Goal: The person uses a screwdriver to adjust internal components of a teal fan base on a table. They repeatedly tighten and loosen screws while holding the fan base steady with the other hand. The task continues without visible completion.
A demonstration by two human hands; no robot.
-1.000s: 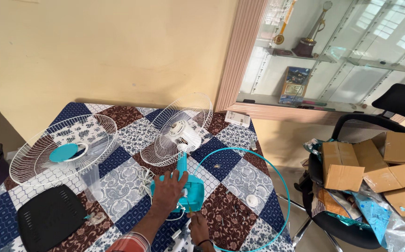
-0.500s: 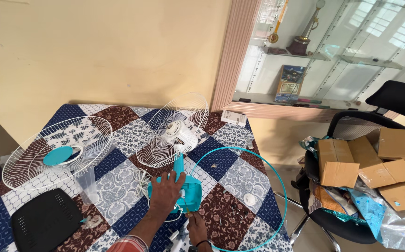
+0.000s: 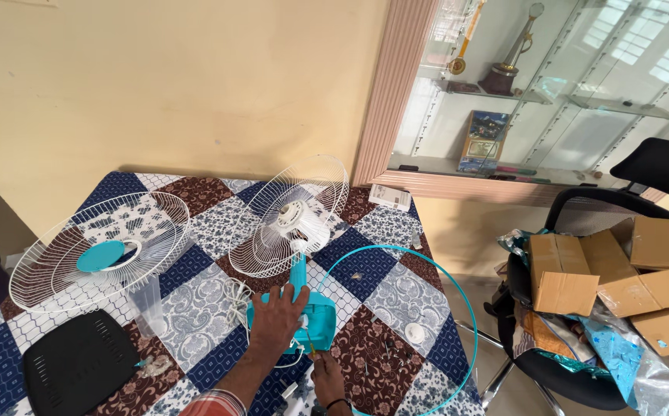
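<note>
On the far left lies a white fan grille (image 3: pixel 99 250), with a black base plate (image 3: pixel 80 370) nearer. The left hand (image 3: pixel 276 323) reaches forward, palm down, fingers spread flat on the turquoise fan body (image 3: pixel 303 312) at the table's (image 3: pixel 196 196) middle. The right hand (image 3: pixel 326 377), just right, pinches a small tool; a turquoise ring (image 3: pixel 457 308) curves beyond.

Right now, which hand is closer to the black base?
Left. The left hand rests on the teal fan body, nearer the black base; the right hand is farther away.
</note>
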